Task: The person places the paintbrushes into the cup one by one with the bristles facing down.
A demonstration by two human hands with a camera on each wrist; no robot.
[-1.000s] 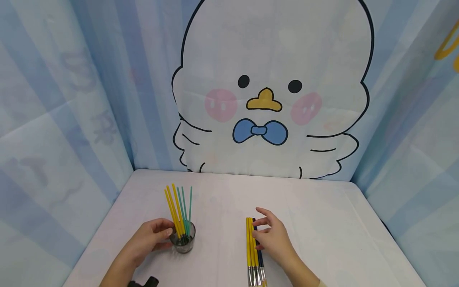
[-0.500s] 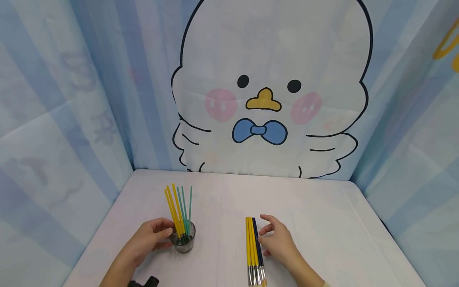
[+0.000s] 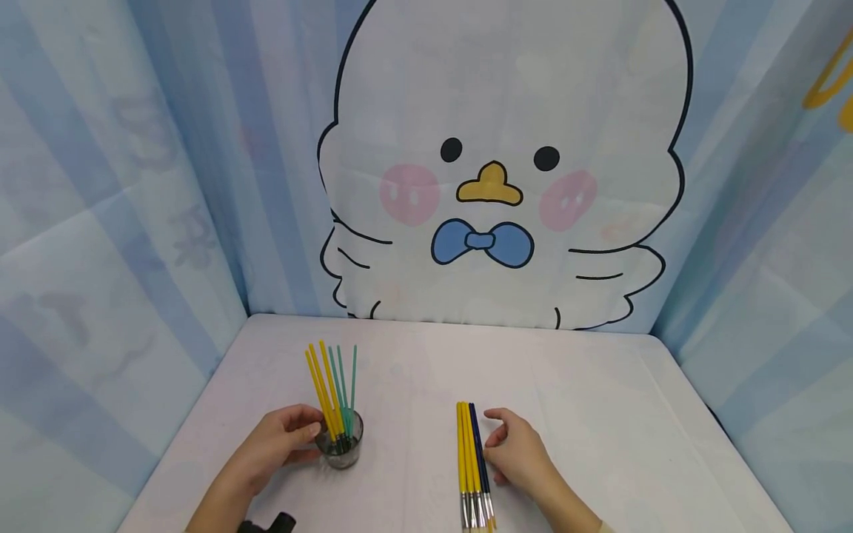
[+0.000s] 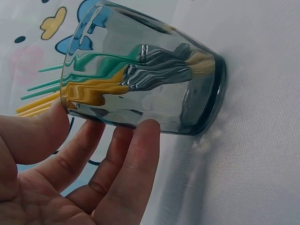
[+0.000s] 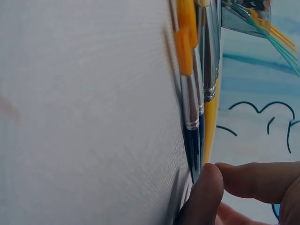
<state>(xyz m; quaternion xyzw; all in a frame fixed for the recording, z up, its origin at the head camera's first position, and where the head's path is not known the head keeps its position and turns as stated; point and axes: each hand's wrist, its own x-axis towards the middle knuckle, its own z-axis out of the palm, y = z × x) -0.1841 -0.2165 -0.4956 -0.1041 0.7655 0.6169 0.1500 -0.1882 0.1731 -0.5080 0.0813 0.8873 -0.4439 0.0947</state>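
- Currently, one smoky glass, upright on the left part of the white-covered table.
- Contents of the glass: three yellow handles leaning left and three teal handles more upright; all are brushes standing bristles down, with silver ferrules and pale bristles seen through the wall in the left wrist view.
- One left hand, at the left side of the glass; grip holding the glass, thumb at the rim and fingertips against the wall.
- One row of brushes lying side by side on the table, right of the glass and well apart from it, handles pointing away from the person: yellow-handled brushes on the left, dark blue-handled brushes on the right, silver ferrules toward the person.
- Orange bristles on the dark blue-handled brushes.
- One right hand, just right of the row; grip narrow, fingers loosely bent, thumb tip beside the dark blue handles; contact cannot be told.
- One black object, near the left forearm, cut off by the lower edge.
- One backdrop of blue-and-white striped cloth behind the table, bearing a white cartoon bird with a blue bow tie.
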